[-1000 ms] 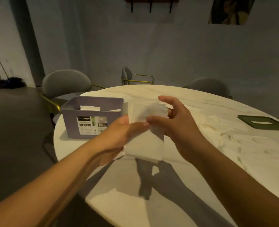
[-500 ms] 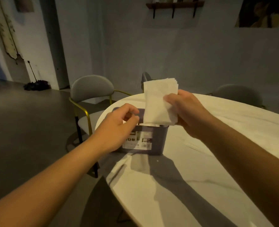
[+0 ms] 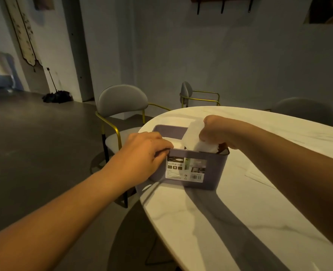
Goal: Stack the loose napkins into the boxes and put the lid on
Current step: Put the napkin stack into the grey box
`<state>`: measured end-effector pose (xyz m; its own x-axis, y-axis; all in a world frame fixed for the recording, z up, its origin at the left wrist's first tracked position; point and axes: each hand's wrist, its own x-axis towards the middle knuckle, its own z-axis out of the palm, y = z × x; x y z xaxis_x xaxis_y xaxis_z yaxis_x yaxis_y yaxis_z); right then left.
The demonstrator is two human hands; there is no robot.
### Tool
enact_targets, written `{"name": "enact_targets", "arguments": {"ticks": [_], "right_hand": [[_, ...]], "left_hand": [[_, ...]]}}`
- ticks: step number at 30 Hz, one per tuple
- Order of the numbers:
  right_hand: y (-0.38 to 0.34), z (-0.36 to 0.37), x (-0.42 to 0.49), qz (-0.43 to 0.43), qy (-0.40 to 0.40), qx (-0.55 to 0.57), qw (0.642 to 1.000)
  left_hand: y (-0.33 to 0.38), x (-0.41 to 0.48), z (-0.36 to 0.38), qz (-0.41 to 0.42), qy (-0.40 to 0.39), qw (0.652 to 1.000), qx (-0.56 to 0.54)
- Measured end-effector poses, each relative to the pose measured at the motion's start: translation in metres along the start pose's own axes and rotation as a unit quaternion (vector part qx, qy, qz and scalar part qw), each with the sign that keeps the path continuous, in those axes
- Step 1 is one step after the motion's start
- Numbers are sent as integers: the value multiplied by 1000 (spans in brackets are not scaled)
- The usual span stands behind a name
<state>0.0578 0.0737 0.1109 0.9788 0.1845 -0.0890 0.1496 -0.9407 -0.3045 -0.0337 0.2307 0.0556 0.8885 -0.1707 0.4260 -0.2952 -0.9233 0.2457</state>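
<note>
A lilac plastic box (image 3: 210,173) with a printed label stands near the left edge of the round white table (image 3: 249,222). My right hand (image 3: 214,132) grips a folded stack of white napkins (image 3: 193,136) and reaches down into the right half of the box, fingers hidden inside. My left hand (image 3: 144,151) rests on the box's near left rim, fingertips curled over the edge and touching white napkins (image 3: 174,143) that lie in the left half. No lid is in view.
A loose napkin (image 3: 259,177) lies flat on the table just right of the box. Grey chairs with gold frames (image 3: 120,106) stand beyond the table's left and far edges. A dark umbrella (image 3: 57,96) lies on the floor by the wall.
My right hand has lowered the napkin stack from above the box down into it. My left hand moved onto the box's near rim. The view turned left, so the green lid left the frame.
</note>
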Motion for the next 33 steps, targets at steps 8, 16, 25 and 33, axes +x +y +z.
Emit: {"name": "enact_targets", "arguments": {"ticks": [8,16,25,33], "right_hand": [[-6,14,2,23,-64,-13,998],[-10,-1,3,-13,-70,-166,983],[-10,-1,-1,-24,-158,-209,965],[22,-45,1,-81,-38,-65,994]], "left_hand": [[1,4,0,-4,-9,1000,2],[5,4,-1,7,4,999,34],[7,4,-4,-2,-29,998,49],[34,16,-8,-3,-30,997,65]]}}
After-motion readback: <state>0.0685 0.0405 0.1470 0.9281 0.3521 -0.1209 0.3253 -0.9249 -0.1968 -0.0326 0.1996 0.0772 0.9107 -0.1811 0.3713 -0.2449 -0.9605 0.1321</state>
